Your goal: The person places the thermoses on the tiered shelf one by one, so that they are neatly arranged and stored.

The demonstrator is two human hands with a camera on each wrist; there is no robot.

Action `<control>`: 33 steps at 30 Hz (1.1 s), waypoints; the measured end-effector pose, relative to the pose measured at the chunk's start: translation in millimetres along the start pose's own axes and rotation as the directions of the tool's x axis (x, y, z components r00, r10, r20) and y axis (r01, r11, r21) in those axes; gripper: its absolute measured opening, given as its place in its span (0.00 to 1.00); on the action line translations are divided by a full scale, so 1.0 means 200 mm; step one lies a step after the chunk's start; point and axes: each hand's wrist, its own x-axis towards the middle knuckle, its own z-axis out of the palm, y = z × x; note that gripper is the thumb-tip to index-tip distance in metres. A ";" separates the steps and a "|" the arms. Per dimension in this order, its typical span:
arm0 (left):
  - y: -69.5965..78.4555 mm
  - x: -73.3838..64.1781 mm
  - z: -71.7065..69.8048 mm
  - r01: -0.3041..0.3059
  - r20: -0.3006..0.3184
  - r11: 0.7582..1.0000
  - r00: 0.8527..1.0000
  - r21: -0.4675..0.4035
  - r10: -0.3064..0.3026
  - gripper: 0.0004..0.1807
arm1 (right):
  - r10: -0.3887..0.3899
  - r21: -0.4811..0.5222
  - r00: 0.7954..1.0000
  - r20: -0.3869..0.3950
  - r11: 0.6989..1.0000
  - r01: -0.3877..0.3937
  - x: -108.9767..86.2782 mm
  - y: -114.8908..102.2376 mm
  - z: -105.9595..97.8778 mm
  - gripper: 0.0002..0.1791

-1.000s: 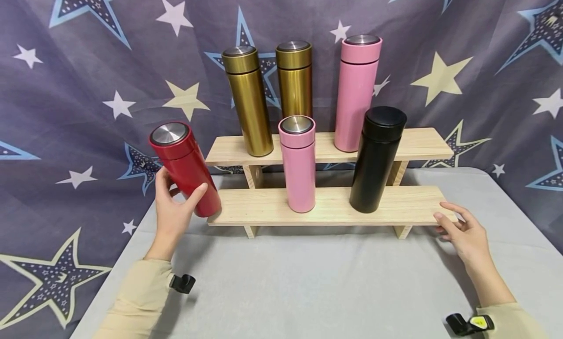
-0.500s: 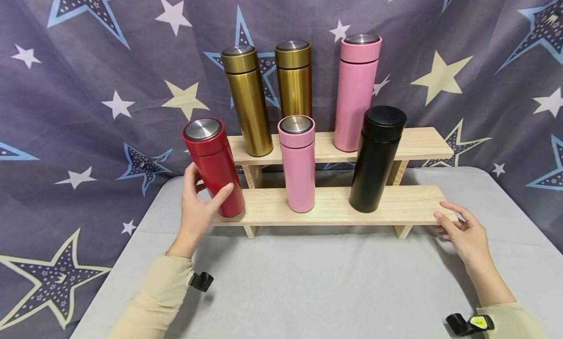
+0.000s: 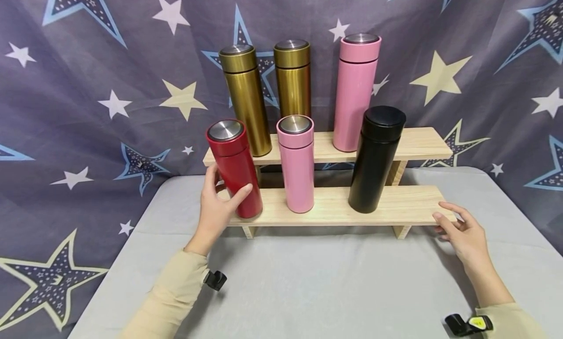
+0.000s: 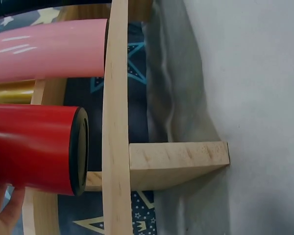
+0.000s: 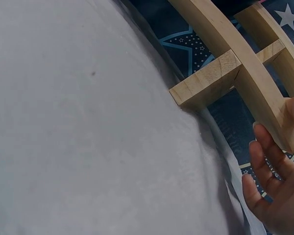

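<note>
My left hand (image 3: 215,212) grips a red thermos bottle (image 3: 235,173) with a steel-topped lid, thumb across its front. In the left wrist view the red bottle's base (image 4: 79,152) hangs a small gap from the lower board (image 4: 116,117). At the right end of the two-tier wooden stand (image 3: 411,204), my right hand (image 3: 464,231) holds the lower board, thumb on top and fingers below. To the right of the red bottle, a pink thermos bottle (image 3: 299,175) and a black one (image 3: 377,158) stand on the lower tier.
On the upper tier are two gold thermos bottles (image 3: 247,104) (image 3: 293,82) and a taller pink bottle (image 3: 357,95). A grey cloth (image 3: 334,285) covers the table. Behind the stand hangs a star-patterned curtain (image 3: 145,60).
My left hand has carried the red bottle rightward from beside the stand's left end to over the lower board. My right hand has stayed at the board's right end.
</note>
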 end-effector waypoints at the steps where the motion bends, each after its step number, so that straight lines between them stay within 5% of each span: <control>1: 0.00 0.00 0.01 0.003 0.002 1.000 1.000 -0.002 -0.003 0.36 | 0.001 -0.008 1.000 -0.003 1.000 -0.001 0.00 0.00 0.00 0.16; 20: -0.04 0.03 0.06 0.083 0.050 0.996 0.995 -0.031 -0.082 0.39 | 0.011 -0.003 1.000 -0.013 1.000 -0.011 0.00 0.00 0.00 0.15; 27: -0.25 0.08 0.07 0.056 0.044 0.998 0.997 -0.008 -0.056 0.42 | 0.002 -0.082 1.000 -0.015 0.997 -0.003 0.00 -0.01 0.00 0.16; 33: -0.26 0.09 0.06 0.052 0.050 0.999 0.997 0.000 -0.052 0.43 | -0.001 -0.114 1.000 -0.017 0.993 -0.001 0.00 -0.01 0.00 0.16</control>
